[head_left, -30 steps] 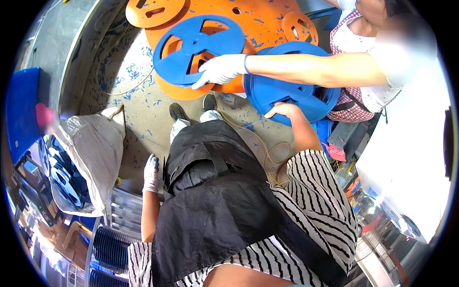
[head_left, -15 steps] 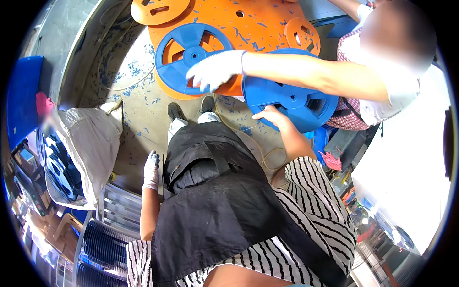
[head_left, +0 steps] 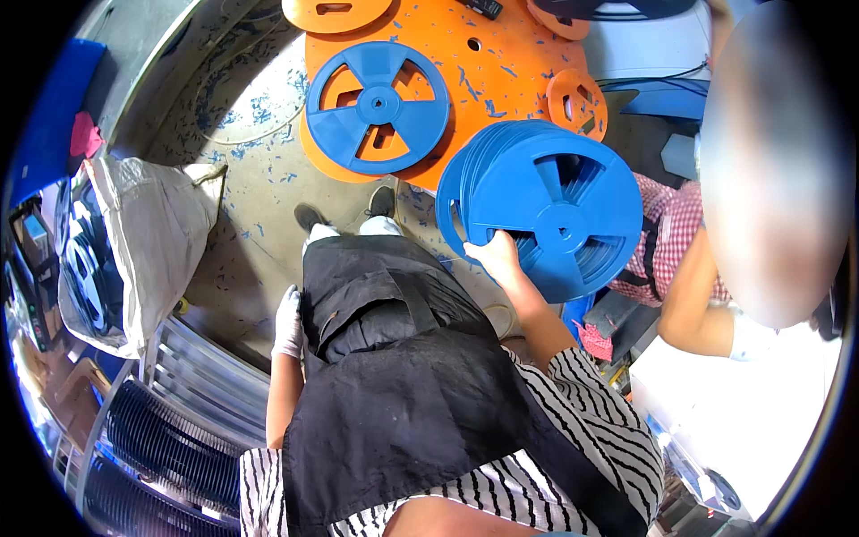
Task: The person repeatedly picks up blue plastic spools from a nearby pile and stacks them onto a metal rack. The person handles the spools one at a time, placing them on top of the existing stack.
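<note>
My bare right hand grips a blue plastic reel by a cut-out near its rim, thumb on top and the other fingers mostly hidden. This reel is the top one of a thick, tilted stack at the right edge of the orange table. My gloved left hand hangs beside my black apron, fingers stretched downward, with nothing visible in it. Ahead of me, a single blue reel lies flat on an orange disc at the table's near left.
Blue scraps litter the orange table and the floor. Left stands a white sack holding blue reels, near a metal rack of dark reels. A co-worker in a checked apron is close on the right, by a white surface.
The co-worker's gloved hand has left the single reel and the arm has drawn back to the right. The stack by my right hand shows more of its thickness. My left hand hardly moves.
</note>
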The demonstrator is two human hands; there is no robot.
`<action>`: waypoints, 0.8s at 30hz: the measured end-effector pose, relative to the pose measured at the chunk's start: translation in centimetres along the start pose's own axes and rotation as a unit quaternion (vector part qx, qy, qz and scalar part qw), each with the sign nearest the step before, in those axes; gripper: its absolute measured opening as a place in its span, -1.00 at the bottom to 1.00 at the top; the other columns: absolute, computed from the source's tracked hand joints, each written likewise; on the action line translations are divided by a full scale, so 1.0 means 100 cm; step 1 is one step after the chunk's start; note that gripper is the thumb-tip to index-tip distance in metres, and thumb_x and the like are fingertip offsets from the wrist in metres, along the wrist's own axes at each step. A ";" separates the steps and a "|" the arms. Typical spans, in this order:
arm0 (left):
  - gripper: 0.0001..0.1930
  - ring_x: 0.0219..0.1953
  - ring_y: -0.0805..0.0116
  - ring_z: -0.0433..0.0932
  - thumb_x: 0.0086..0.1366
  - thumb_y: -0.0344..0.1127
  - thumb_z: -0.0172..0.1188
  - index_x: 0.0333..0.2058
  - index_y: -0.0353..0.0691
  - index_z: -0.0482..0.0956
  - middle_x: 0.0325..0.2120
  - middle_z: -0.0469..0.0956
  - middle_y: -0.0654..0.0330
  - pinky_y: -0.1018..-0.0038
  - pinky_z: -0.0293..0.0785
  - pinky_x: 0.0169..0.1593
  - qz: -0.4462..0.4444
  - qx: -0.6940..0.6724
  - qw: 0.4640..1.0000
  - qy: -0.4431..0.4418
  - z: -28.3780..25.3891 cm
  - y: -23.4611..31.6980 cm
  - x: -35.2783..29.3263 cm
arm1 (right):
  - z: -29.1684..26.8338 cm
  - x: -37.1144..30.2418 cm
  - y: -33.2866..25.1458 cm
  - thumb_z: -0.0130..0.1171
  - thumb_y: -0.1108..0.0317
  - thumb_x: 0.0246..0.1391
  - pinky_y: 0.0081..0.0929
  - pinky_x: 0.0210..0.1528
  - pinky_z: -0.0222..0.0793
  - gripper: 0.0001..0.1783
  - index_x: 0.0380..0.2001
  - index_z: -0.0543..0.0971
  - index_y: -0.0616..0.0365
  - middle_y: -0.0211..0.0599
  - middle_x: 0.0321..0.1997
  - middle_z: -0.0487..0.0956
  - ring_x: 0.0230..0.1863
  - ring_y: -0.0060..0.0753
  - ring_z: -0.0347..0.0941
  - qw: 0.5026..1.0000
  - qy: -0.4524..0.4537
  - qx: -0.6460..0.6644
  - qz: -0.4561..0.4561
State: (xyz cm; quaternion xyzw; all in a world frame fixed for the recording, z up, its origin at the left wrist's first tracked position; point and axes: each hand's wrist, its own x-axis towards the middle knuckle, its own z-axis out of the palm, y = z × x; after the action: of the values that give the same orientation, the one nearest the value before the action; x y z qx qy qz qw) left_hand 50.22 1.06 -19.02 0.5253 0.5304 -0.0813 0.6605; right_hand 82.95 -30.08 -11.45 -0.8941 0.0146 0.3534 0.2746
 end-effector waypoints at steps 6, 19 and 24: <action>-0.42 0.14 0.32 0.32 0.32 -0.07 0.03 0.19 -0.33 0.27 0.12 0.36 0.10 0.43 0.18 0.22 0.000 -0.050 0.998 -0.023 -0.002 -0.023 0.003 | -0.043 -0.017 -0.032 0.39 0.27 -0.29 -0.38 -0.12 0.41 -0.38 -0.10 0.48 0.36 -0.03 -0.18 0.58 -0.19 -0.21 0.54 0.995 0.056 0.078 -0.036; -0.43 -0.25 0.52 0.42 0.23 0.09 0.11 0.14 -0.07 0.38 -0.17 0.52 0.37 0.55 0.30 -0.15 -0.069 -0.232 0.969 0.042 -0.019 -0.170 0.012 | -0.099 -0.127 -0.097 0.29 0.39 -0.12 -0.54 -0.24 0.39 -0.67 -0.25 0.49 0.26 -0.29 -0.38 0.53 -0.37 -0.49 0.44 0.978 -0.048 0.198 -0.031; -0.71 -0.57 0.63 0.29 0.25 0.01 0.10 -0.15 0.04 0.52 -0.55 0.42 0.50 0.59 0.18 -0.48 -0.132 -0.256 0.956 0.060 -0.027 -0.223 -0.002 | -0.082 -0.220 -0.140 0.35 0.26 -0.21 -0.48 -0.18 0.40 -0.48 -0.20 0.45 0.36 -0.23 -0.38 0.53 -0.34 -0.40 0.46 0.945 -0.137 0.284 -0.083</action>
State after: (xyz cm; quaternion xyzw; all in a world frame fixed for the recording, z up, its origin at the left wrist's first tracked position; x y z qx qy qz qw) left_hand 33.67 -6.64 -32.13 0.2678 0.6364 0.0022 0.7233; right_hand 74.66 -26.05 14.26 -0.7201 0.0028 0.4297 0.5448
